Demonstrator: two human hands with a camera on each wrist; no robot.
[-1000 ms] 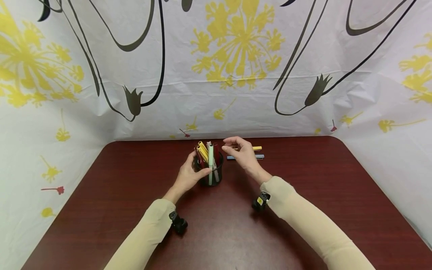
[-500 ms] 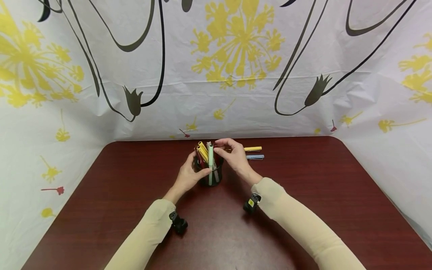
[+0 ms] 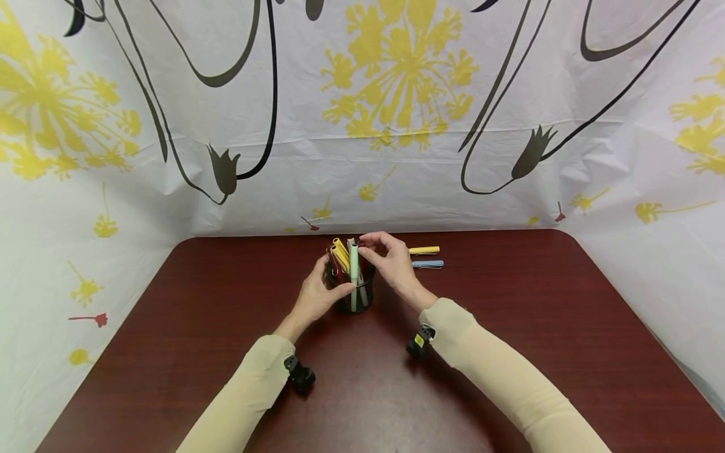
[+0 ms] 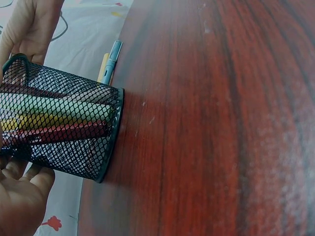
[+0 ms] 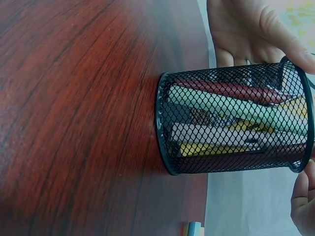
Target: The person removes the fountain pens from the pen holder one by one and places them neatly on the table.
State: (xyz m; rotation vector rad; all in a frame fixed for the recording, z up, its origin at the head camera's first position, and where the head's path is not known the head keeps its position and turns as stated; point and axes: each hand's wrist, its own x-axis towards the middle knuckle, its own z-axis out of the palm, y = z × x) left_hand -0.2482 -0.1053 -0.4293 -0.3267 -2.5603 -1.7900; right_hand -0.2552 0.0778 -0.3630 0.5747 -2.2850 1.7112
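A black mesh pen holder (image 3: pixel 369 293) stands upright on the table, full of several pens. My left hand (image 3: pixel 314 292) grips its left side, thumb across the front. Inside, a mint green pen (image 3: pixel 354 261) leans at the front beside yellow pens (image 3: pixel 340 255). My right hand (image 3: pixel 395 264) is at the right rim, thumb and forefinger around the top of a dark red pen (image 5: pixel 246 158); the fingertip contact is partly hidden. In the left wrist view the right hand (image 4: pixel 32 32) reaches to the mouth of the holder.
A yellow pen (image 3: pixel 425 250) and a blue pen (image 3: pixel 428 264) lie on the table just right of the holder, partly behind the right hand. The dark red wooden table (image 3: pixel 238 283) ends at a white cloth (image 3: pixel 272 201) with printed flowers.
My right hand has moved left from beside the holder to the dark red pen at its rim, then stayed there. The left hand and the holder have kept their place.
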